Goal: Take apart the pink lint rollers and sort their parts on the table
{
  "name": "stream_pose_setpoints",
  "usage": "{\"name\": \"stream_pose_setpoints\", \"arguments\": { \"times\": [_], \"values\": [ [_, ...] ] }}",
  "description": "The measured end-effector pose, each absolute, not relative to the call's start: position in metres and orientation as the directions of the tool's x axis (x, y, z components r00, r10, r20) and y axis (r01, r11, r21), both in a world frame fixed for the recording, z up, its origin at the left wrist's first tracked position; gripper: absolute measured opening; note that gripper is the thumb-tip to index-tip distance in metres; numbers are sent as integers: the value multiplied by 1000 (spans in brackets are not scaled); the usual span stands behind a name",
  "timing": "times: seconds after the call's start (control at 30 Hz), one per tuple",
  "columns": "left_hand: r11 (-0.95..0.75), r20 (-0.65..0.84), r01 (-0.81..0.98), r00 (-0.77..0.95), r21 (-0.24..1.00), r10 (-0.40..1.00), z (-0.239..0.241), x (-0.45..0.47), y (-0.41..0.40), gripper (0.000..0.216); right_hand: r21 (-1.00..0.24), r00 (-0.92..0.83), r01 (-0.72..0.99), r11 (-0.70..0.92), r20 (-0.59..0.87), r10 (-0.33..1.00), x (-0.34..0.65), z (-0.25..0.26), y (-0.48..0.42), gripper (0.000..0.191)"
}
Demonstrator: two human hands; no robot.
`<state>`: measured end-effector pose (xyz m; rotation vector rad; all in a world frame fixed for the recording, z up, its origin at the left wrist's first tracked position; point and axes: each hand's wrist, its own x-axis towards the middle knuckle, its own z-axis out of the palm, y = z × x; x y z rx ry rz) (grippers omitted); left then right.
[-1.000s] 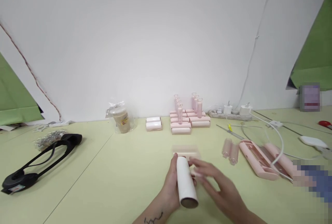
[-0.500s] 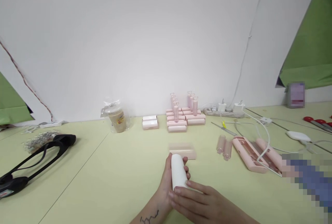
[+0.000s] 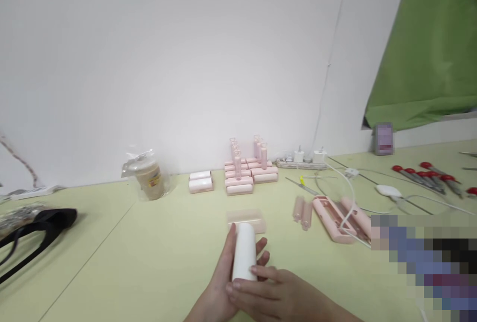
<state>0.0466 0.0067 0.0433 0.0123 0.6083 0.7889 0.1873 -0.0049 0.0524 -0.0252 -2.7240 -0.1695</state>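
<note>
A plain white roll point(image 3: 244, 252), shaped like a lint roller refill, rests in my left hand point(image 3: 219, 282), its thumb along one side and its fingers curled round the other. My right hand point(image 3: 274, 289) grips the near end of the same roll, with fingertips pressed on its surface. Just beyond the roll lies a clear pinkish half-tube cover point(image 3: 248, 220), partly hidden by the roll and my left hand.
Pink-and-white rollers point(image 3: 238, 189) with upright clear pink handles stand by the wall. Left of them are two white rolls point(image 3: 201, 184) and a bagged cup point(image 3: 151, 180). Rightward lie two pink tubes point(image 3: 306, 215), an open pink case point(image 3: 331, 220), cables, and red-handled tools point(image 3: 425, 175).
My view has turned to the right, so the table things sit further left. Both hands stay on the white roll, which now points more straight away from me.
</note>
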Motion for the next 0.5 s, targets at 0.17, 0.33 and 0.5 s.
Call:
{"name": "stream_pose_setpoints", "arguments": {
  "times": [0.17, 0.33, 0.5],
  "values": [
    [702, -482, -678, 551, 218, 681, 46, 38, 11, 44, 175, -815, 208, 962, 574, 71, 193, 51, 4, 32],
    [494, -401, -816, 363, 299, 841, 56, 29, 19, 29, 5, -271, 952, 306, 476, 837, 237, 66, 50, 25],
    [475, -364, -814, 353, 334, 862, 59, 28, 20, 28, -26, 56, 998, -51, 341, 938, 284, 63, 72, 26]
  ]
}}
